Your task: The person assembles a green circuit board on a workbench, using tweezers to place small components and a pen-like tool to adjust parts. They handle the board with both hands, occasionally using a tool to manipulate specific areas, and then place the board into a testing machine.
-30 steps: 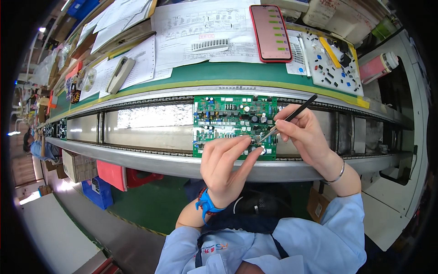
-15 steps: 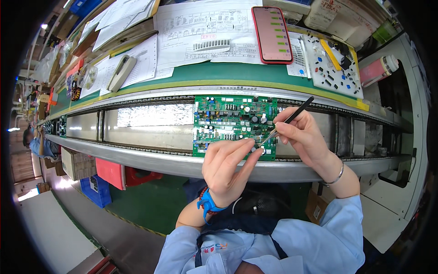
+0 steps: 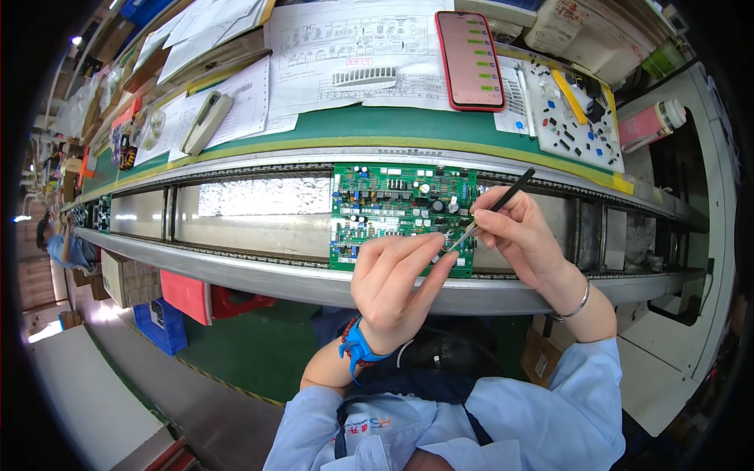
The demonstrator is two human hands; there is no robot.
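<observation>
I am viewing from afar a light blue shirt (image 3: 554, 416), its loose sleeves ending near the elbows. Dark navy cloth (image 3: 416, 384) is crossing it, narrow straps (image 3: 481, 424) are running down, and a small colourful print (image 3: 380, 422) is showing. A bright blue wristband (image 3: 357, 344) and dark red beads (image 3: 345, 345) are circling the left wrist (image 3: 378, 336); a silver bangle (image 3: 583, 301) is ringing the right wrist (image 3: 570, 289)

Between my right fingers (image 3: 503, 227) the black tool (image 3: 512, 191) is looking matt; left of my left fingers (image 3: 393, 257) the metal rail (image 3: 236, 265) is gleaming smooth.
</observation>
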